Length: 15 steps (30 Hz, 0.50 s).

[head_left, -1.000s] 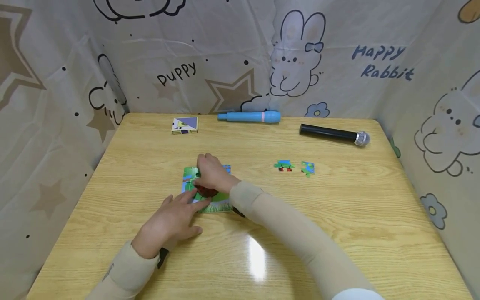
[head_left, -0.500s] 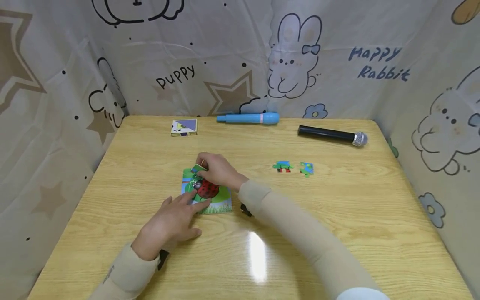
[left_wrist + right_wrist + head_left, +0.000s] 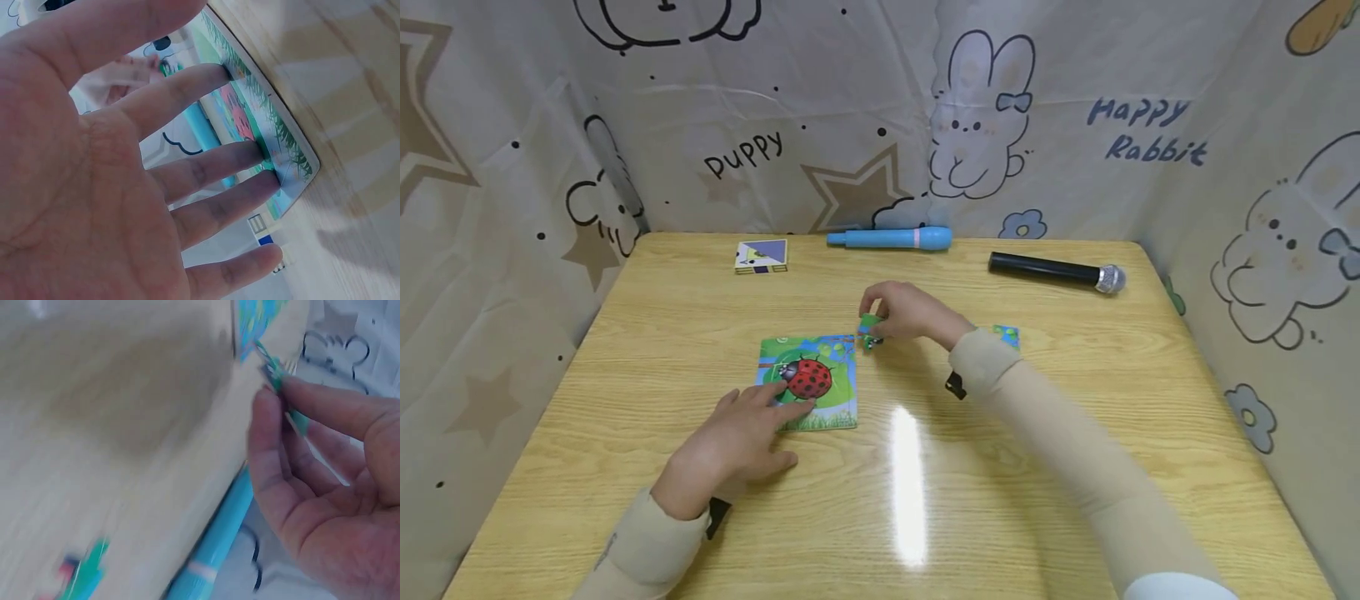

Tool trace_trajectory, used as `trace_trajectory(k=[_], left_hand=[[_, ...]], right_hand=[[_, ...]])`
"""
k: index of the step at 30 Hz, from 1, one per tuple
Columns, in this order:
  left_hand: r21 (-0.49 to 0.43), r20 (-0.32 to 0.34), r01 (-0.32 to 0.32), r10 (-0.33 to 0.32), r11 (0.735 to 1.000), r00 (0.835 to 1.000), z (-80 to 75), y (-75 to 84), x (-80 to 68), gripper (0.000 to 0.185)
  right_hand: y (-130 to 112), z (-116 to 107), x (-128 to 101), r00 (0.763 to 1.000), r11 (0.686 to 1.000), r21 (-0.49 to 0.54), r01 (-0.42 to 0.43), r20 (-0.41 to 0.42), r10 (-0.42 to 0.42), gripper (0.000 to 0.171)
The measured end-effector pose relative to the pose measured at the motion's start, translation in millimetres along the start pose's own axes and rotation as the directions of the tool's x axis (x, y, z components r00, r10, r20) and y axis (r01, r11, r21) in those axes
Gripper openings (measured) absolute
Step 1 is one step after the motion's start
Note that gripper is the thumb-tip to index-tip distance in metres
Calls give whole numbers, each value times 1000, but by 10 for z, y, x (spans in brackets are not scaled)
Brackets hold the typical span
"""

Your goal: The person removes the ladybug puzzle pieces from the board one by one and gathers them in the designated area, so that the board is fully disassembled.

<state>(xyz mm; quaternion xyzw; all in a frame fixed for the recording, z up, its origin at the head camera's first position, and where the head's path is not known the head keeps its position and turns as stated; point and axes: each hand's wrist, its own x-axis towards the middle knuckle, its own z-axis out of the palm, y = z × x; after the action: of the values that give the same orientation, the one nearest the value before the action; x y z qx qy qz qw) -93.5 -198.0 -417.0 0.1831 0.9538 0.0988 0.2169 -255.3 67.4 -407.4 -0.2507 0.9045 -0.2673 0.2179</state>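
Observation:
A square ladybug jigsaw puzzle [image 3: 838,408] lies on the table left of centre. My left hand [image 3: 730,450] rests on its near left part with spread, straight fingers; in the left wrist view, fingertips [image 3: 253,151] press on the puzzle near its grassy edge. My right hand [image 3: 913,312] is just off the puzzle's far right corner. Between its thumb and fingers it pinches a small green and blue puzzle piece [image 3: 869,323], which shows edge-on in the right wrist view. One loose piece [image 3: 1007,335] lies to the right, partly behind the forearm. Another piece [image 3: 87,572] appears blurred in the right wrist view.
Along the back of the wooden table [image 3: 1075,400] lie a blue toy microphone [image 3: 889,239] and a black microphone [image 3: 1052,271] with a silver head. A small box with a patterned top [image 3: 761,257] sits at the back left. A printed curtain [image 3: 850,100] surrounds the table.
My right hand has lifted a piece off the puzzle's far side and carried it right, past the puzzle's corner. My left hand keeps its place on the puzzle. The view has shifted slightly.

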Motion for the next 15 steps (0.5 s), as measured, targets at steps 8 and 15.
trace_trajectory(k=[8, 15], left_hand=[[17, 5, -13, 13, 1000, 1000, -32, -22, 13, 71], [24, 17, -12, 12, 1000, 1000, -71, 2, 48, 65]], right_hand=[[376, -187, -186, 995, 997, -20, -78, 60, 79, 26], [476, -169, -229, 991, 984, -114, -134, -4, 134, 26]])
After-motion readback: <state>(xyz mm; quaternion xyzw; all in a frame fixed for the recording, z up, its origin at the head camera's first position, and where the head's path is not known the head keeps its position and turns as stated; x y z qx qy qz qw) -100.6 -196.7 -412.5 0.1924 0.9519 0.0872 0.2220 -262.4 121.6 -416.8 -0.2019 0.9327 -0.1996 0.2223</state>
